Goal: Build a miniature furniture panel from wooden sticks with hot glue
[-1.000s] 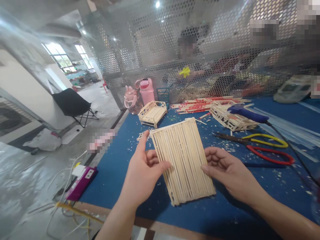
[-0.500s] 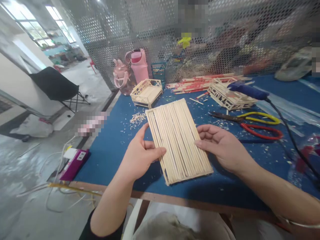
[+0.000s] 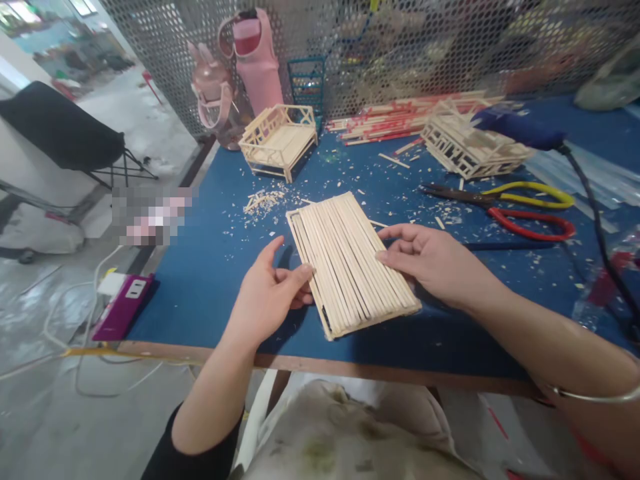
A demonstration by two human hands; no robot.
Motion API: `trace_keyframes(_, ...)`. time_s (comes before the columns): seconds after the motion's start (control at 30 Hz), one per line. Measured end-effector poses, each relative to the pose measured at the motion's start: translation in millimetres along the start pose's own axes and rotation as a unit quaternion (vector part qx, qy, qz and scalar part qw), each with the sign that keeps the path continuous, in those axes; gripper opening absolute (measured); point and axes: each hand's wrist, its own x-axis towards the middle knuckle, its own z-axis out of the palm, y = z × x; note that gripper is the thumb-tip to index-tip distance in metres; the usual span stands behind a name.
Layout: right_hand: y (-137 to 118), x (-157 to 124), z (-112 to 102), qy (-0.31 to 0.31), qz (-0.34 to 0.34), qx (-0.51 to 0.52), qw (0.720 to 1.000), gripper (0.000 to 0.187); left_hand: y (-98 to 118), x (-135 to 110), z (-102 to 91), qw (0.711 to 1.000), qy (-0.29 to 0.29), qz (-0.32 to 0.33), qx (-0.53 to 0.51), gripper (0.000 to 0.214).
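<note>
A flat panel of pale wooden sticks (image 3: pixel 350 260) is held just above the blue table (image 3: pixel 210 267), its long side running away from me. My left hand (image 3: pixel 267 300) grips its left edge, thumb on top and fingers underneath. My right hand (image 3: pixel 433 263) holds the right edge with curled fingers resting on the sticks.
A small stick-built bench (image 3: pixel 279 139) stands at the back left near pink bottles (image 3: pixel 250 57). A stick frame (image 3: pixel 473 148) with a blue glue gun (image 3: pixel 520 127) on it sits back right. Red and yellow pliers (image 3: pixel 530 213) lie right. A perforated metal screen (image 3: pixel 400 40) closes off the back. Wood chips litter the table.
The panel has been lowered from a tilted, raised pose toward the table and lies nearly flat. The camera has tipped downward. Both hands keep their hold.
</note>
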Motion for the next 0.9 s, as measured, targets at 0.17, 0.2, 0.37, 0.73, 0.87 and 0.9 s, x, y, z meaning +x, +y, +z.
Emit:
trace_keyframes(0.17, -2.0, -0.1, -4.2, 0.068, -0.086, -0.116, 0.987, 0.027, -21.7, -13.2, -15.3, 0.966, 0.181, 0.164, 0.082, 0.048)
trace_keyframes(0.2, -3.4, -1.5, -5.3, 0.092, -0.117, -0.136, 0.979, 0.024, -26.1, -17.6, -18.8, 0.958, 0.208, 0.176, 0.092, 0.041)
trace_keyframes(0.37, -19.2, -29.3, -1.0, 0.098, -0.360, -0.293, 0.880, 0.012, -40.9, -44.4, -31.6, 0.944, 0.258, 0.163, 0.129, 0.018)
trace_keyframes(0.73, 6.2, -72.2, 42.9, 0.003, -0.470, -0.371, 0.801, 0.023, -41.2, -58.5, 3.6, 0.914, 0.051, 0.302, 0.267, 0.017)
trace_keyframes(0.87, 8.3, -72.4, 41.6, 0.010, -0.471, -0.350, 0.810, 0.027, -30.0, -53.8, -7.2, 0.951, 0.029, 0.236, 0.200, 0.007)
trace_keyframes(0.9, 8.6, -72.5, 41.6, 0.021, -0.470, -0.345, 0.812, 0.027, -26.7, -51.8, -9.2, 0.952, 0.039, 0.232, 0.193, 0.007)
